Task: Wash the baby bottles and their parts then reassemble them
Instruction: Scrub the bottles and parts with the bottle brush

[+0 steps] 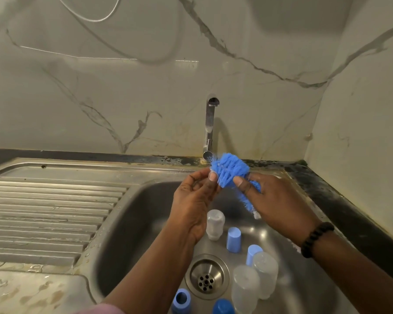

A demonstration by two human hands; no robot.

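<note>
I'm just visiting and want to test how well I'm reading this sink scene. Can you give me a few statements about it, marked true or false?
1. The right hand grips a blue bottle brush. True.
2. Water is streaming from the tap. False: no stream shows.
3. The clear bottles stand on the ridged draining board. False: they are inside the sink basin.
4. The left hand touches the brush's bristles with its fingertips. True.
5. A beaded bracelet is on the left wrist. False: it is on the right wrist.
</note>
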